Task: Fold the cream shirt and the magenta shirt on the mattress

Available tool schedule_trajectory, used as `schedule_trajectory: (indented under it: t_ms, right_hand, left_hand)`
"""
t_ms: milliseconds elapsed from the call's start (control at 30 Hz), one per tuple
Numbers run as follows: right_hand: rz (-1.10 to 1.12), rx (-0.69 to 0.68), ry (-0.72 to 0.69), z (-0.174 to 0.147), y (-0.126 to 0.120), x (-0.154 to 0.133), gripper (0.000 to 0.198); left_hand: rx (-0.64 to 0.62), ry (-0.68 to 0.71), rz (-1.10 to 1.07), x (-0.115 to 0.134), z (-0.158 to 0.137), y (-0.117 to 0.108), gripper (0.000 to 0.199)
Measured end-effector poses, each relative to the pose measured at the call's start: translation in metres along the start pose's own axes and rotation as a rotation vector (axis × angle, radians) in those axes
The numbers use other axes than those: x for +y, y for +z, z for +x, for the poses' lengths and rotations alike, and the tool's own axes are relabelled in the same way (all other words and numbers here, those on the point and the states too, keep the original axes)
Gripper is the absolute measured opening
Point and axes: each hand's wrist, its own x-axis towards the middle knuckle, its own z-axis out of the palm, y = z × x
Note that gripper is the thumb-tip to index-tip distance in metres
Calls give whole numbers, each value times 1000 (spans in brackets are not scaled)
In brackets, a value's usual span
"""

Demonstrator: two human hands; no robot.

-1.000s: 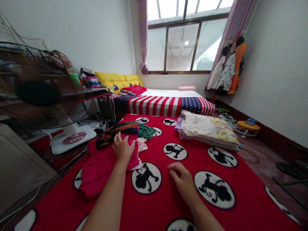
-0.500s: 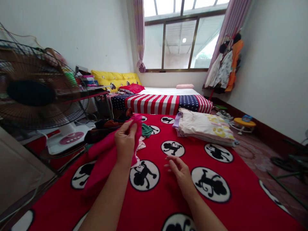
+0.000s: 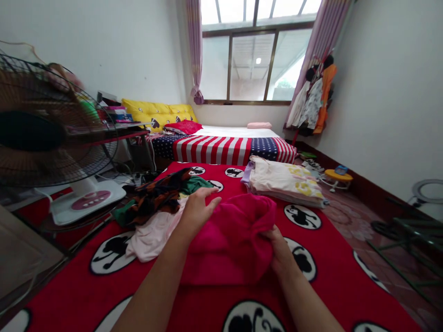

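Note:
A bright pink garment [image 3: 231,240] lies bunched on the red blanket [image 3: 207,309] in front of me. My right hand [image 3: 278,251] grips its right edge, the fingertips partly hidden by the cloth. Over its left edge is my left hand [image 3: 200,210], thumb and fingers apart; whether it touches the fabric I cannot tell. To the left of that hand a pale pink garment [image 3: 152,235] lies crumpled. Behind it are a dark garment with orange-brown patches [image 3: 159,191] and a green cloth [image 3: 195,183].
A stack of folded clothes [image 3: 280,180] sits at the blanket's far right. At left stands an electric fan [image 3: 83,198] beside a cluttered desk. A bed with a flag-pattern cover [image 3: 214,150] is under the window. A yellow stool [image 3: 337,176] stands on the floor at right.
The pink garment has moved right, from the left pile to in front of me. My right hand has taken hold of it; my left hand has let go. The pale pink garment is uncovered.

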Motion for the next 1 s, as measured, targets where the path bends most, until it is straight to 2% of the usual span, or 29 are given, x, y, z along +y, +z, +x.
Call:
schedule_trajectory:
  t_ms: [67, 100, 200, 267, 300, 333, 367, 400, 467, 533, 600, 633, 700, 767, 833, 900, 1000]
  right_hand:
    - [-86, -110, 25, -8, 10, -3, 30]
    - [-135, -158, 30, -11, 14, -6, 29]
    - [-297, -292, 23, -16, 20, -13, 23]
    - [-398, -344, 5, -15, 18, -17, 27]
    - [-443, -359, -9, -14, 16, -19, 30]
    - [-485, -368, -24, -13, 13, -21, 34]
    - [-531, -374, -30, -11, 10, -23, 36]
    - [-578, -380, -20, -9, 6, -25, 37]
    - [-646, -388, 34, -4, 1, -28, 35]
    - [-637, -343, 39, 0, -1, -30, 34]
    - [-594, -201, -105, 0, 3, -34, 33]
    - [-599, -102, -233, -1, 7, -38, 31]
    - [-669, 101, -574, -8, 18, -47, 24]
    - [-762, 221, -914, -17, 30, -59, 19]
    - [-824, 221, -1110, -25, 37, -70, 18]
    - [-862, 164, -1108, -28, 39, -76, 17]
    - [-842, 180, -1008, -25, 33, -78, 16]
  left_hand:
    - [11, -74, -43, -13, 4, -6, 49]
    - [-37, -104, -98, -16, 4, -8, 58]
    - [-361, -117, -270, -17, -3, -13, 74]
    - [-612, -103, -344, -14, -9, -13, 65]
    - [-700, -102, -373, -12, -10, -12, 55]
    - [-732, -113, -401, -11, -11, -11, 44]
    - [-700, -134, -430, -11, -10, -10, 36]
    - [-604, -160, -461, -11, -8, -9, 31]
    - [-296, -189, -517, -14, -2, -7, 28]
    - [-4, -148, -546, -16, 3, -8, 28]
    - [193, -42, -538, -12, 6, -10, 26]
    - [271, 23, -524, -8, 6, -12, 23]
    - [395, 172, -491, 4, 3, -16, 18]
    - [452, 305, -460, 15, 0, -20, 17]
    - [433, 344, -449, 19, -2, -23, 26]
    - [387, 275, -395, 15, -1, -25, 33]
    - [366, 171, -143, 1, 1, -27, 26]
